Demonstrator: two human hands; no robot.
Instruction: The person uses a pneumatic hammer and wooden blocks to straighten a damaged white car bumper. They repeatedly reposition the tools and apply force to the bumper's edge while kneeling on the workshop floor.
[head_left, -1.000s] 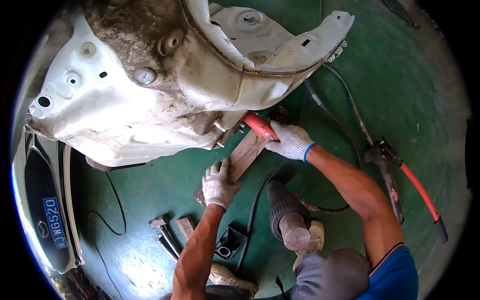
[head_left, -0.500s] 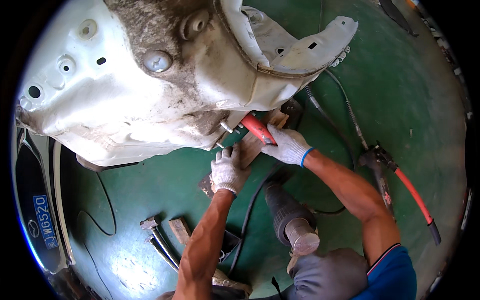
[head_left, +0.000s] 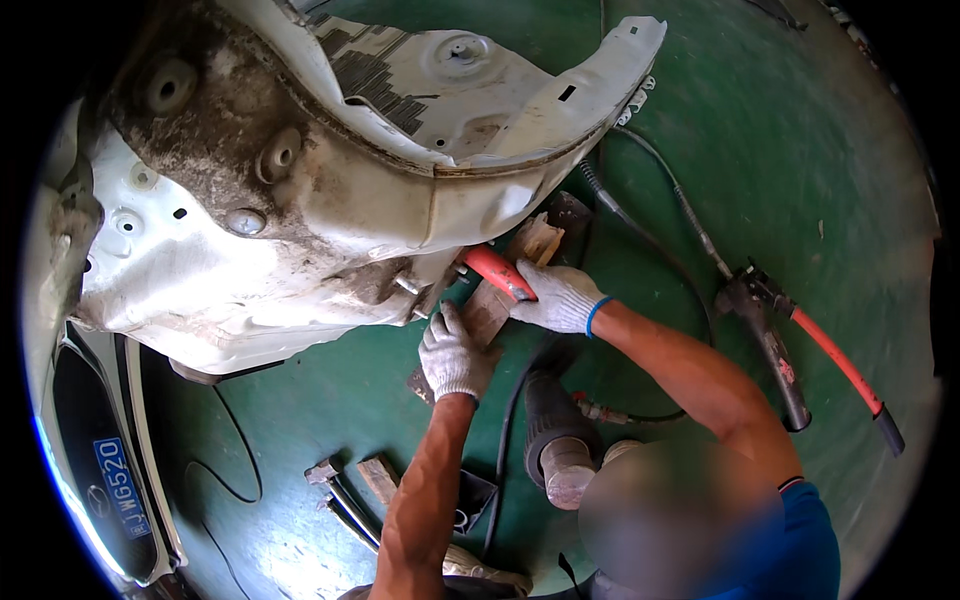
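My right hand [head_left: 562,297], in a white knit glove with a blue cuff edge, is wrapped round the near end of a red cylinder [head_left: 497,272]. The cylinder's far end reaches under the lower edge of a dirty white car body panel [head_left: 420,205]. Left of it, my gloved left hand [head_left: 455,355] is curled over a worn wooden plank [head_left: 490,310], its fingertips just below metal studs [head_left: 408,285] jutting from the panel. What those fingers hold, if anything, is hidden. The plank lies slantwise on the green floor beneath both hands.
A hand pump [head_left: 765,345] with a red lever [head_left: 838,365] lies at right, hoses [head_left: 655,250] running from it. A hammer [head_left: 325,473], a wood block [head_left: 378,478] and a large dark cylinder [head_left: 555,435] are near me. A car's bumper [head_left: 100,440] stands at left.
The whole view has shifted, so the panel shows farther left and more of its inner side appears. Both hands keep nearly the same places at the cylinder and plank.
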